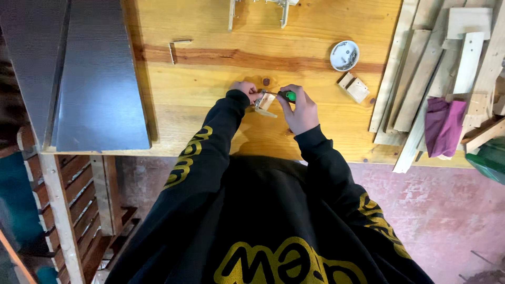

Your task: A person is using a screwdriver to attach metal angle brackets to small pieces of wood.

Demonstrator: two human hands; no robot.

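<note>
Mid-fastening step, by the look of it. Left hand (245, 89) pinches a small wood block (265, 102) with a metal fitting on it, held just above the surface (210, 79). Right hand (300, 111) is clenched round a green-handled screwdriver (286, 95), tip pointing left into the fitting. Can't see a screw head, too small. Both hands sit at the near-middle of the surface.

White dish (344, 55) of screws sits well apart, up right; another block (354, 87) near it. Slats (415, 79) stacked at right, purple cloth (443, 126) on them.

Next move, my read: keep the block steady, driver square to the fitting, turn without slipping.
</note>
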